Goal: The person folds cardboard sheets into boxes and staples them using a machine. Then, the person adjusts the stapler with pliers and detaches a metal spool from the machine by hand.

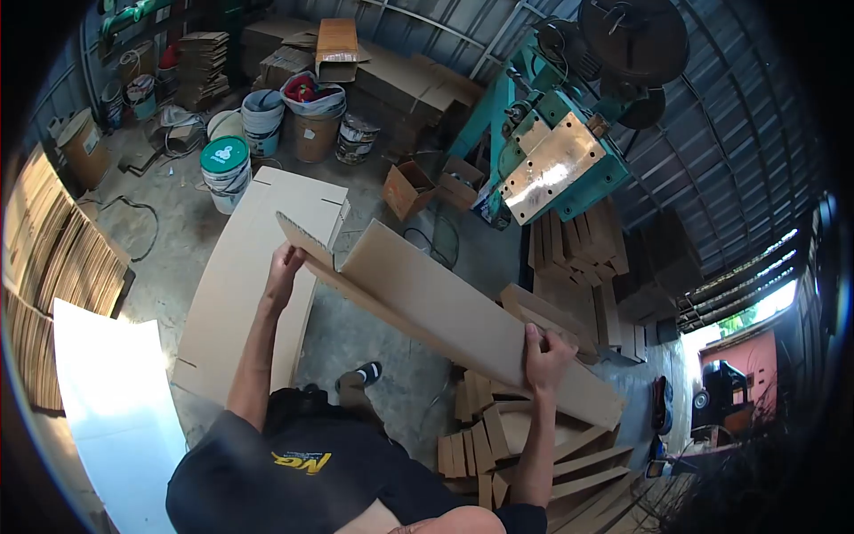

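A long cardboard box [436, 298], partly folded with flaps standing up at its far end, is held across the front of my body. My left hand [286, 262] is closed on its left end, near an upright flap. Toward the right end, my right hand [547, 356] grips the upper edge with the thumb on top. Below my left arm lies a stack of flat cardboard sheets [240, 285] with slots cut in the ends. Under the box's right end, several folded cardboard boxes [498, 432] lie in a loose pile.
A green machine [556, 156] with a metal plate stands at the upper right. Several buckets [227, 169] and small open cartons [409, 190] sit on the concrete floor ahead. Tall cardboard stacks [62, 276] rise at the left, beside a white sheet [120, 400]. More folded boxes [578, 240] are piled below the machine.
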The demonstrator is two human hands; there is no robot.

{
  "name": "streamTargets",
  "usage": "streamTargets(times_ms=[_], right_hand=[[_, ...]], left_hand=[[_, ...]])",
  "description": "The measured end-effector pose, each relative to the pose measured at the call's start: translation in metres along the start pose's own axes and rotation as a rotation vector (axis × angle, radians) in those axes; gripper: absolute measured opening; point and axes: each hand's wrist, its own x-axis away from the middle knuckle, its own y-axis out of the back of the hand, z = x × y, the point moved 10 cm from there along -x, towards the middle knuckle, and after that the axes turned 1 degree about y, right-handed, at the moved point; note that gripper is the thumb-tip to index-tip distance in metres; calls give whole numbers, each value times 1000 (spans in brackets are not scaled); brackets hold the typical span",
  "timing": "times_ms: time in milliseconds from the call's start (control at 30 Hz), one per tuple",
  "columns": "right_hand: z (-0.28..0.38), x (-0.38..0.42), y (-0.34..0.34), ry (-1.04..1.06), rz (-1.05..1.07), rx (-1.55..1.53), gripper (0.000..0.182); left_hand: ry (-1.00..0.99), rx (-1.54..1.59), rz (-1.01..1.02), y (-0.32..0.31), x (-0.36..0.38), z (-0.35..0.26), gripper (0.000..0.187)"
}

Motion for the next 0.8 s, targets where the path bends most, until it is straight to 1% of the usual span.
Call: streamTargets(times_ms=[33,67,100,133,167,200,267,300,333,367,400,433,500,533,600,633,700,767,800], right_hand=[[7,6,4,25,-31,10,51],[12,13,-4,16,-14,47,44],[15,22,-19,-66,55,-101,44],[20,32,-36,-146,118,-253,43],[29,43,-47,-143,64,-274,43],[36,52,-57,-135,9,-294,43],[42,72,-74,-190,49,-223,45],[49,81,-76,-186,22,-220,47],[56,88,-77,-182,-3,-221,50],[58,93,-80,-194,10,-202,54],[60,99,-82,-196,11,-208,54],[62,102,-85,-180,12,-201,54],[67,103,-84,-170,26,-196,55],[70,105,-86,-160,34,-221,54],[76,110,-91,-137,60,-249,53],[76,113,-93,-135,58,-247,53],[73,120,-103,-168,103,-321,53],[73,122,-107,-179,90,-339,51],[69,124,-110,-188,52,-343,51]], left_hand=[[-28,22,-68,-13,4,-24,82],[-1,36,-108,-16,9,-36,75],[-1,44,-90,-23,15,-45,75],[2,30,-58,-31,19,-51,71],[3,16,-26,-40,23,-53,68],[-43,51,-58,-44,26,-54,62],[49,13,-40,-36,29,-42,55],[57,34,-50,-35,29,-47,49],[53,33,-57,-29,29,-51,49],[174,-23,-11,-24,31,-42,48],[295,-79,37,-20,34,-33,47],[288,-82,38,-16,34,-37,47],[79,-253,-30,-11,36,-66,48],[76,-246,-18,-17,39,-74,48],[-95,-145,-124,-21,51,-112,48],[-54,-140,-118,-18,51,-103,48],[-88,-189,-108,-16,50,-96,48],[-126,-238,-102,-18,51,-93,49],[-98,-243,-147,-17,52,-89,51]])
